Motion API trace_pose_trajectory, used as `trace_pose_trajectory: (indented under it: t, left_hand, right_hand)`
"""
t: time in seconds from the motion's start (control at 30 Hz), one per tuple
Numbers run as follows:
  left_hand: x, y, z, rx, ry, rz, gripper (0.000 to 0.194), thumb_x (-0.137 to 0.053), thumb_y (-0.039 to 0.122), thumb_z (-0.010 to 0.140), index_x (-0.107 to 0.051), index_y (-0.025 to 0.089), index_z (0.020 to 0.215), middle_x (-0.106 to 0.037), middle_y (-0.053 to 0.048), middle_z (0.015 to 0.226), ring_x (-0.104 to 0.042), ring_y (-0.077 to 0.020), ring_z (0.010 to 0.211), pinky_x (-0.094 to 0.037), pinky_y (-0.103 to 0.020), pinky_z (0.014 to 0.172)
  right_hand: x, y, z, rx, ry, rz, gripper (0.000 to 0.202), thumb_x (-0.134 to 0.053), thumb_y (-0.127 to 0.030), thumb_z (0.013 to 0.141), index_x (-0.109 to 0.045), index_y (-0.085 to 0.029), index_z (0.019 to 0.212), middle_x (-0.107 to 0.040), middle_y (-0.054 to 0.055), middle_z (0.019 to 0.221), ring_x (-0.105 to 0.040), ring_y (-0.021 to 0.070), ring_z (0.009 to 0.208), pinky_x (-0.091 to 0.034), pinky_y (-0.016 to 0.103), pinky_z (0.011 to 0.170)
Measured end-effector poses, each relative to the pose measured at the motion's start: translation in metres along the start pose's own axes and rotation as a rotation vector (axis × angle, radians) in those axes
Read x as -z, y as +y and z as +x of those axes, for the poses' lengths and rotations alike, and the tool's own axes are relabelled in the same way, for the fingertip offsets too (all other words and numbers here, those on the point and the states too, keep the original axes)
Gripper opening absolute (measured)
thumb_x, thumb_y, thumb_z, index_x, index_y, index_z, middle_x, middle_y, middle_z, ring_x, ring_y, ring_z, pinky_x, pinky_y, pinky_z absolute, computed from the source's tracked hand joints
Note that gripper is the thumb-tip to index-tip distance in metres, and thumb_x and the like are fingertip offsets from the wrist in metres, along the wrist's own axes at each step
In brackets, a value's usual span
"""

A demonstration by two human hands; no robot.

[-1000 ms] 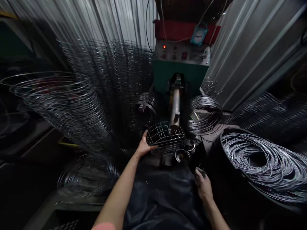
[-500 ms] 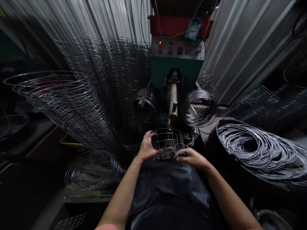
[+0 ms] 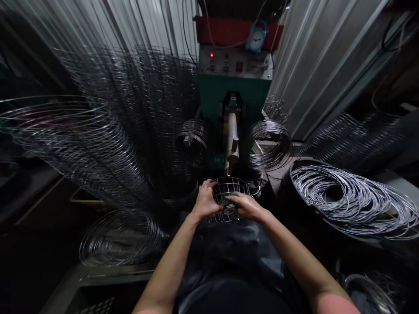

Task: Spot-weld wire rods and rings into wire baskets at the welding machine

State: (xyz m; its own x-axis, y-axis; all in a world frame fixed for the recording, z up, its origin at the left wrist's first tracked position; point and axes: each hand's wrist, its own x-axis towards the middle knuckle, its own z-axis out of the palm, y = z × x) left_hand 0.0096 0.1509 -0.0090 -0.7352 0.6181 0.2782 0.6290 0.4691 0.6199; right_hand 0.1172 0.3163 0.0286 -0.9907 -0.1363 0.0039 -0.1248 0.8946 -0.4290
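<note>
Round wire basket (image 3: 231, 185) in front of the person, centre, just beyond the lap and below the tip of the metal arm (image 3: 232, 126). Left hand (image 3: 205, 200) clamped on its left side, fingers over the rim, thumb on the near side. Right hand (image 3: 247, 205) at the near right part, fingertips reaching over the mesh; can't tell if those fingers pinch a wire or just press. Near side of the basket partly hidden by both hands; lower mesh dim, hard to make out. Small metal parts (image 3: 256, 186) right of the basket, too dark to identify.

Dark, shiny apron (image 3: 229, 253) covers the lap. Far: green machine (image 3: 209, 89), red light lit, blue clock (image 3: 257, 37) above its panel. Wire coils hang either side of the arm. Left: tall stacks of wire rings (image 3: 108, 144), cut off at the edge. Right: black tub (image 3: 310, 213) heaped with loose rings (image 3: 347, 200). Near left crate (image 3: 88, 281) cut off below. Floor mostly in shadow; corrugated wall (image 3: 314, 65) behind.
</note>
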Motion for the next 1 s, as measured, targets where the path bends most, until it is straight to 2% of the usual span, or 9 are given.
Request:
trace_pose_trajectory:
  t: [0.13,0.23,0.4,0.67,0.83,1.0]
  left_hand:
    - [-0.002,-0.004,0.005,-0.024,-0.013,-0.034,0.080,-0.077,0.025,0.046,-0.045,0.016,0.119,-0.042,-0.017,0.132,-0.037,-0.0364,0.128,-0.031,-0.055,0.106]
    - [-0.004,-0.006,0.008,-0.038,-0.024,-0.056,0.080,-0.077,0.025,0.046,-0.045,0.017,0.119,-0.041,-0.017,0.133,-0.037,-0.0358,0.128,-0.031,-0.055,0.106]
    - [-0.006,-0.008,0.012,-0.068,-0.014,-0.082,0.082,-0.078,0.025,0.045,-0.045,0.017,0.120,-0.040,-0.016,0.134,-0.037,-0.0351,0.128,-0.031,-0.053,0.107]
    - [-0.007,-0.011,0.038,-0.049,-0.007,-0.132,0.081,-0.078,0.022,0.044,-0.047,0.017,0.118,-0.041,-0.015,0.133,-0.039,-0.0334,0.127,-0.034,-0.049,0.106]
    - [-0.009,-0.009,0.041,-0.062,-0.030,-0.157,0.078,-0.079,0.026,0.044,-0.049,0.017,0.115,-0.047,-0.013,0.124,-0.045,-0.0308,0.121,-0.037,-0.046,0.104]
    - [-0.010,-0.007,0.048,-0.038,0.028,-0.109,0.075,-0.077,0.022,0.044,-0.050,0.017,0.114,-0.046,-0.012,0.124,-0.046,-0.0295,0.119,-0.039,-0.044,0.102]
  right_hand:
    - [-0.005,0.007,0.002,0.026,0.050,0.049,0.029,-0.061,-0.011,0.078,-0.065,-0.021,0.106,-0.066,0.007,0.099,-0.063,0.0176,0.092,-0.048,0.026,0.079]
    - [-0.011,0.012,0.003,0.053,0.107,0.051,0.027,-0.060,-0.007,0.076,-0.066,-0.020,0.099,-0.066,0.005,0.094,-0.063,0.0160,0.087,-0.047,0.024,0.075]
    - [-0.015,0.016,0.002,0.055,0.158,0.021,0.028,-0.060,-0.007,0.075,-0.066,-0.020,0.098,-0.066,0.005,0.091,-0.063,0.0155,0.082,-0.046,0.022,0.070]
    - [-0.001,0.023,0.020,-0.012,0.160,0.002,0.023,-0.060,-0.010,0.077,-0.067,-0.020,0.096,-0.066,0.006,0.093,-0.063,0.0168,0.085,-0.046,0.024,0.073]
    - [-0.004,0.024,0.019,-0.037,0.206,0.021,0.023,-0.061,-0.013,0.078,-0.068,-0.023,0.097,-0.067,0.004,0.097,-0.063,0.0170,0.088,-0.046,0.024,0.075]
    - [-0.006,0.026,0.023,-0.095,0.243,0.043,0.025,-0.059,-0.012,0.079,-0.068,-0.024,0.100,-0.068,0.004,0.099,-0.063,0.0167,0.090,-0.046,0.023,0.077]
